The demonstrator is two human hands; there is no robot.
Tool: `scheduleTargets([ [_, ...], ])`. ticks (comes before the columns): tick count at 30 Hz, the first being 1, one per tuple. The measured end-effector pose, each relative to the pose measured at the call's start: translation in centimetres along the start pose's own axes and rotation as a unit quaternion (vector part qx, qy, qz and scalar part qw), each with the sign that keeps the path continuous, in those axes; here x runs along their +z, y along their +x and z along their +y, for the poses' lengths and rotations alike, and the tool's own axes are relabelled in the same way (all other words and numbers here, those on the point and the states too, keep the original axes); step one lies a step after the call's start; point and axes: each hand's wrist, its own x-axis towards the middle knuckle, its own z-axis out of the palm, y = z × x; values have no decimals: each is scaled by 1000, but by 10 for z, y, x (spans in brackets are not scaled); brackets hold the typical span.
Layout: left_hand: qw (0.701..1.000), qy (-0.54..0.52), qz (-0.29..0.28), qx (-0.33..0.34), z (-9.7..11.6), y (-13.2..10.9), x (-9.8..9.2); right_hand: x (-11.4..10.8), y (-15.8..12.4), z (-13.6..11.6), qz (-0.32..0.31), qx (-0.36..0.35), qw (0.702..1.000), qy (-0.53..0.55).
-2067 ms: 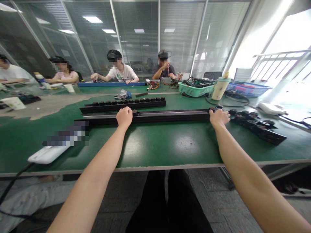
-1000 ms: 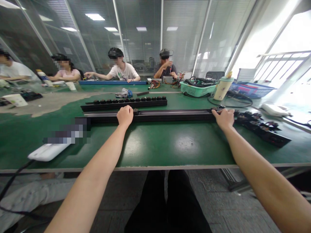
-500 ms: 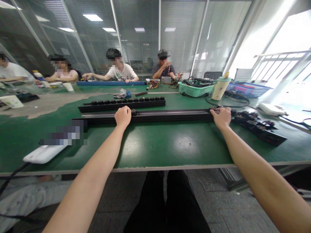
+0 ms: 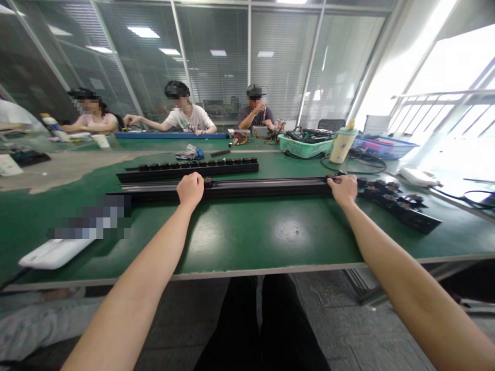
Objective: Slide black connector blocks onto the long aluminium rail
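A long black rail (image 4: 266, 191) with a shiny metal strip along its top lies crosswise on the green table. My left hand (image 4: 190, 189) is closed over its left half, the fingertips turned away from view. A small black block (image 4: 208, 182) sits on the rail just right of that hand. At the rail's right end, my right hand (image 4: 344, 190) is closed on a small dark part (image 4: 331, 178), mostly covered by the thumb and fingers. Behind the rail lies a shorter black bar (image 4: 189, 172) topped with several round black pieces.
Several black parts joined to a flat plate (image 4: 423, 222) lie to the right. A white power strip (image 4: 54, 252) is at the front left. Farther back are a green basket (image 4: 305, 148), a cream cup (image 4: 343, 147) and a glove (image 4: 189, 152). Co-workers sit across the table.
The whole view has shifted slightly, so things appear a little farther left and lower. Both hands keep their places on the rail, with no visible change in grip.
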Motion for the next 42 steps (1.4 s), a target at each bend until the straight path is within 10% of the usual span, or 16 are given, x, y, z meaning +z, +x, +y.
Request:
scheduleTargets([
  [42, 1000, -7, 5, 7, -2, 2, -2, -8, 14, 10, 6, 38, 999, 4],
])
